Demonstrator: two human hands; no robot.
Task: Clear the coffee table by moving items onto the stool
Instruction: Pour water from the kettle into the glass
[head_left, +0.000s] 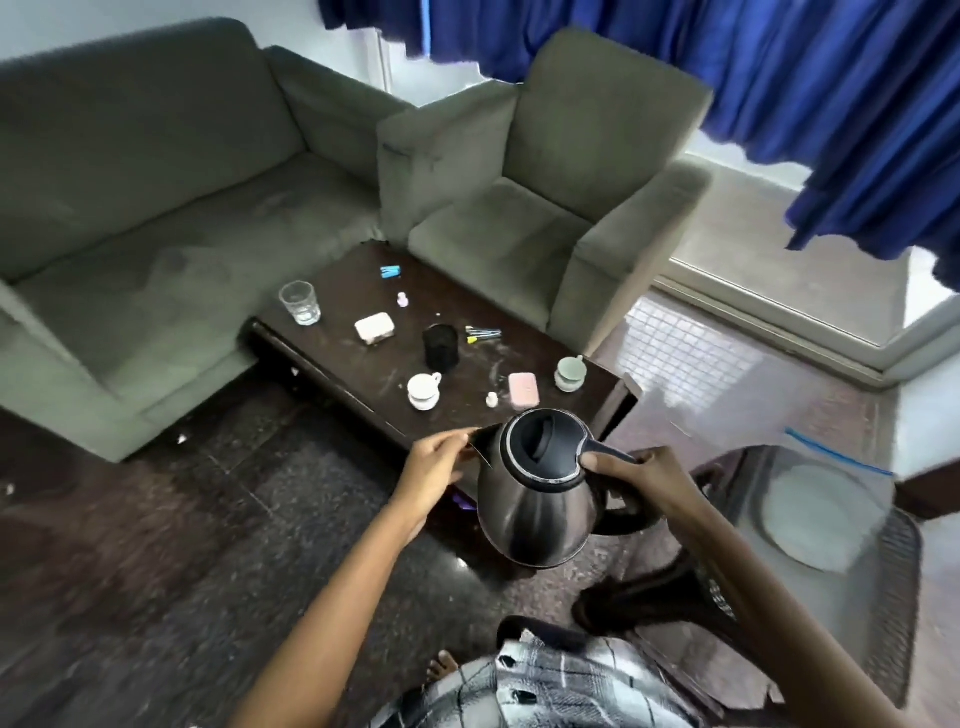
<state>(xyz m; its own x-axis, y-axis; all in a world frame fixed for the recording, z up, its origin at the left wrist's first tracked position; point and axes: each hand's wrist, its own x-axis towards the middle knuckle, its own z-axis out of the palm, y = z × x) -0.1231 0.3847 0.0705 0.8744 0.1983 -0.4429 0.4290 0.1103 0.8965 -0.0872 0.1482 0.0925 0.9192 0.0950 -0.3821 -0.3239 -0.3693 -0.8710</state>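
Observation:
A dark steel kettle (535, 499) with a black lid hangs in the air off the near edge of the dark coffee table (363, 374). My right hand (639, 478) grips its black handle. At the spout, my left hand (436, 467) touches the kettle with its fingertips. On the table lie a glass (300, 302), a white cup (423, 389), a green cup (570, 371), a black mesh cup (441, 347), a pink case (523, 388), a white box (374, 327), small bottles and pens. The dark stool (893, 571) at the right holds a clear bag with a plate.
A grey sofa (156, 208) stands left of the table and a grey armchair (545, 197) behind it. Blue curtains (779, 78) hang at the back right. The floor is dark stone. My checked shorts and one bare foot show at the bottom.

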